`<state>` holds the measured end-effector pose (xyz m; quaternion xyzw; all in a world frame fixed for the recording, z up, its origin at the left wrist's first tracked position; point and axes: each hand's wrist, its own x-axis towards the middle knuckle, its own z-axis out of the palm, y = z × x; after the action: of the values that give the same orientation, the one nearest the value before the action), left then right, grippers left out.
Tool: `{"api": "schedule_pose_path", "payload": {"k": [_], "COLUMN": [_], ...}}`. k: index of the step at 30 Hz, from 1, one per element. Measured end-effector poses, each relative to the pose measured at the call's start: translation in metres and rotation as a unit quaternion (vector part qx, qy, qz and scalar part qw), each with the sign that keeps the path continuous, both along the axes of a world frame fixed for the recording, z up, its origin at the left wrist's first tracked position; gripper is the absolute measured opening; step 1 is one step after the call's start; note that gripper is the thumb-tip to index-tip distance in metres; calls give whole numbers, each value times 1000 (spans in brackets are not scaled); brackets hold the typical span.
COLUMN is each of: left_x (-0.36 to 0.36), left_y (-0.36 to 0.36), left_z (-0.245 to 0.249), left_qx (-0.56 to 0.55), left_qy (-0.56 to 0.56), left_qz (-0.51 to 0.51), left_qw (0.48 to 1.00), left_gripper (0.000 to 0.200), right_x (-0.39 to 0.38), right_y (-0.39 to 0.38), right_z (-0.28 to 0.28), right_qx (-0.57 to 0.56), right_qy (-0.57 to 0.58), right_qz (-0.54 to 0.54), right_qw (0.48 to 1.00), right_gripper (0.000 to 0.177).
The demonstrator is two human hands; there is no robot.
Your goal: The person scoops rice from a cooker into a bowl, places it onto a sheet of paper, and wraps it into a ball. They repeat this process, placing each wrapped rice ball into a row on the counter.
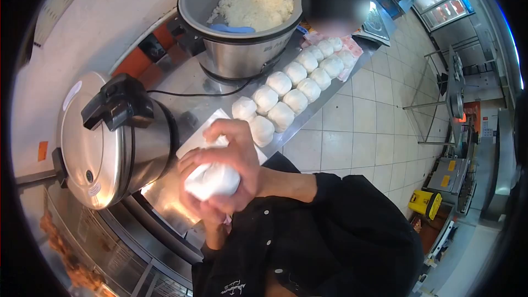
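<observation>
Both my hands are closed around a white wrapped bundle (213, 181), roughly ball-shaped, with a twisted or bunched part showing between the fingers. My right hand (242, 146) curls over its top and side. From below, my left hand (193, 195) cups it, partly hidden behind the bundle. Just beyond, similar white bundles (281, 115) sit in two rows along the steel counter. White sheets (206, 129) lie on the counter beneath my hands. Whatever is inside the wrapping is hidden.
An uncovered rice cooker (247, 58) holds white rice (258, 3) and a blue paddle (234, 28). A lidded steel cooker (91, 143) stands at left. A black cable (198, 94) crosses the counter (184, 85). Pink-and-white packaging (352, 49) lies at the far end. Tiled floor (341, 115) is right.
</observation>
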<state>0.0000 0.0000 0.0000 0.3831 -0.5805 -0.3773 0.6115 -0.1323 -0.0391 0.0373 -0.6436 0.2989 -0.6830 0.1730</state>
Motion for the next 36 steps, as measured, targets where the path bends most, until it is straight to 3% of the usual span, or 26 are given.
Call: {"api": "schedule_pose_path", "payload": {"k": [1, 3, 6, 8, 9, 10, 12, 13, 15, 17, 19, 21, 26, 28, 31, 36], "left_x": [-4, -28, -46, -59, -64, -55, -38, -30, -9, 4, 23, 33, 44, 42, 35, 22], "left_y": [1, -2, -27, -32, -33, -37, -38, -39, -34, -30, -22, -15, -2, -2, -7, -25], "left_z": [1, -14, -49, -48, -49, -65, -79, -85, -101, -100, -112, -114, -127, -132, -133, -130], "left_qx": [69, 219, 127, 147, 168, 189, 250, 303, 314, 341, 339, 352, 358, 367, 386, 357], "left_qy": [8, 99, -191, -236, -279, -252, -213, -173, -190, -206, -212, -222, -224, -219, -235, -210], "left_qz": [-9, -70, -97, -69, -41, -46, -26, -8, 28, 72, 94, 114, 149, 148, 119, 77], "left_qw": [998, 968, 969, 958, 945, 948, 944, 937, 930, 914, 912, 902, 894, 892, 884, 907], "left_gripper": [79, 62, 40, 38, 36, 39, 37, 35, 33, 32, 33, 34, 36, 37, 36, 32], "right_x": [-12, -35, -86, -147, -186, -238, -320, -373, -424, -454, -480, -483, -454, -450, -441, -471], "right_y": [-1, 7, 6, -11, -27, -46, -84, -106, -138, -161, -178, -181, -173, -170, -169, -186], "right_z": [2, -11, -48, -64, -62, -90, -94, -135, -162, -197, -247, -268, -244, -240, -245, -221], "right_qx": [35, 200, 368, 439, 417, 397, 538, 434, 485, 530, 529, 545, 502, 407, 440, 442], "right_qy": [70, 18, 60, 109, 113, 143, 106, 210, 208, 174, 192, 135, 228, 362, 372, 390], "right_qz": [-9, 14, -57, -142, -185, -280, -353, -442, -422, -326, -301, -250, -279, -349, -362, -342], "right_qw": [997, 980, 926, 881, 883, 862, 758, 756, 737, 763, 770, 789, 786, 762, 733, 732], "right_gripper": [54, 36, 28, 26, 26, 27, 37, 47, 55, 57, 60, 62, 45, 42, 43, 34]}}
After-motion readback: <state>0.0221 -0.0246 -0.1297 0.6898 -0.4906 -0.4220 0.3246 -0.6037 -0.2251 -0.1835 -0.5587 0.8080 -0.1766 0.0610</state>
